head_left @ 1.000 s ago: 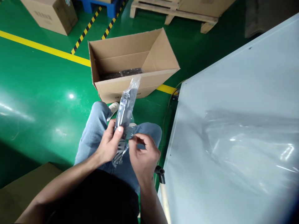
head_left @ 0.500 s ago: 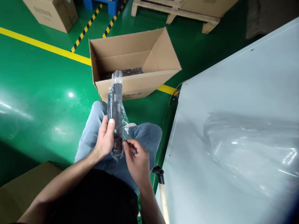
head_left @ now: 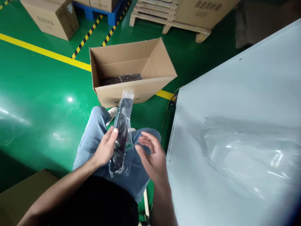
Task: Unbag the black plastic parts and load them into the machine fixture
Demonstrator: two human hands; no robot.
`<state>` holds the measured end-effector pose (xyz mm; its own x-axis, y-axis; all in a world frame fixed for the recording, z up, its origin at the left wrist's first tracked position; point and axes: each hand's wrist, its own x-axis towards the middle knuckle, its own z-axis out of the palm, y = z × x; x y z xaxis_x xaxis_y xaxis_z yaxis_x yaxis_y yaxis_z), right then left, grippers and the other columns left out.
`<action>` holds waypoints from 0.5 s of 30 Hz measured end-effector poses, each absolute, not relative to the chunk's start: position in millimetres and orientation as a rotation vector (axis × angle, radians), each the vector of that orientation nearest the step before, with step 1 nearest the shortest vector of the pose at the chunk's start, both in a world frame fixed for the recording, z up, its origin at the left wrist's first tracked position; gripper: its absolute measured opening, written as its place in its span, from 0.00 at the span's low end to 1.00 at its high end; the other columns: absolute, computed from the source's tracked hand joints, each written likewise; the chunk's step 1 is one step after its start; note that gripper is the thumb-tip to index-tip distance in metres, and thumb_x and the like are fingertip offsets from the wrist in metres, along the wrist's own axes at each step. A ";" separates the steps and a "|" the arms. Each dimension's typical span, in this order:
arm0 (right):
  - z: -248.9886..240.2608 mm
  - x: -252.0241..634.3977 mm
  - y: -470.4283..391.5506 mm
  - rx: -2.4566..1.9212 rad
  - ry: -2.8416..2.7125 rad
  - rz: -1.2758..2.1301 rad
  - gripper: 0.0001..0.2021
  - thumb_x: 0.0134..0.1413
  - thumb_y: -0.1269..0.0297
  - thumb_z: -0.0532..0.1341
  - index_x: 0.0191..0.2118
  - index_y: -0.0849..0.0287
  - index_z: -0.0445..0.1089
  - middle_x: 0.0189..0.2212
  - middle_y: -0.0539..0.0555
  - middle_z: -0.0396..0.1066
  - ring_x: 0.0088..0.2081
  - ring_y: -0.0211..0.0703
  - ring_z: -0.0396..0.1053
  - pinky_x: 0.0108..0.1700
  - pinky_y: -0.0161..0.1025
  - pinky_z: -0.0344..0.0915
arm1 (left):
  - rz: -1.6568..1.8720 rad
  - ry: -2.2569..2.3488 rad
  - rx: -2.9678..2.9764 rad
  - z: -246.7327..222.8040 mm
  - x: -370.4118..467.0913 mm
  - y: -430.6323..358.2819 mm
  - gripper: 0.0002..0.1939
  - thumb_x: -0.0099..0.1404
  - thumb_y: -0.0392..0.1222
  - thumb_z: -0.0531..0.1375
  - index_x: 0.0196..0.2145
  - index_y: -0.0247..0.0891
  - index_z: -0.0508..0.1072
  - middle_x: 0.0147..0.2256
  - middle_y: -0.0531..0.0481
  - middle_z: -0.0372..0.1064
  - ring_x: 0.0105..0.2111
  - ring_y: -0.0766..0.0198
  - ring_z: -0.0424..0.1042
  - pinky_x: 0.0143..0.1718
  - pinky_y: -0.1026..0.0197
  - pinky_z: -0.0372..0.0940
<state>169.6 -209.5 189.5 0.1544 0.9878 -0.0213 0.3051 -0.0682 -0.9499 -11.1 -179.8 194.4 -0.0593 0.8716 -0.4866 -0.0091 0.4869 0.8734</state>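
Observation:
A long dark item in a clear plastic bag [head_left: 122, 131] is held over my lap, tilted with its top end to the right. My left hand [head_left: 107, 147] grips its left side, thumb on top. To the right of the bag, my right hand [head_left: 151, 153] is raised with its fingers apart and holds nothing. Beyond my knees stands an open cardboard box [head_left: 131, 89] with dark plastic-wrapped items [head_left: 124, 79] lying inside it.
A pale grey table [head_left: 199, 103] with clear plastic sheeting [head_left: 244, 157] on it fills the right side. Further back are a closed carton [head_left: 47, 20], a blue pallet [head_left: 113, 15] and a wooden pallet [head_left: 166, 23]. Another cardboard piece [head_left: 28, 188] is at the lower left.
My right hand has let go of the bag's edge and moved right, its fingers spreading. The bagged item has tilted, its top end shifting right and nearer to me, still in my left hand.

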 end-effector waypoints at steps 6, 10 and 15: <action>202.5 145.8 -181.1 -1.619 -1.519 0.209 0.05 0.66 0.62 0.66 0.44 0.54 0.78 0.36 0.55 0.81 0.38 0.45 0.79 0.44 0.42 0.76 | 0.618 1.358 1.113 198.1 -1.2 -205.3 0.25 0.74 0.64 0.53 0.46 0.39 0.74 0.27 0.53 0.70 0.30 0.59 0.70 0.33 0.60 0.62; 198.5 147.6 -180.3 -1.672 -1.474 0.127 0.07 0.65 0.66 0.63 0.37 0.54 0.79 0.30 0.53 0.81 0.31 0.43 0.78 0.38 0.39 0.75 | 0.556 1.388 1.167 200.6 0.1 -209.5 0.22 0.75 0.60 0.52 0.47 0.38 0.72 0.21 0.59 0.61 0.22 0.64 0.61 0.27 0.61 0.53; 190.8 156.6 -186.3 -1.747 -1.034 0.545 0.09 0.60 0.59 0.64 0.34 0.56 0.78 0.27 0.52 0.79 0.28 0.43 0.76 0.35 0.40 0.74 | 0.629 1.337 1.073 197.3 -4.5 -211.9 0.28 0.74 0.65 0.52 0.51 0.38 0.75 0.30 0.50 0.73 0.33 0.58 0.71 0.36 0.59 0.64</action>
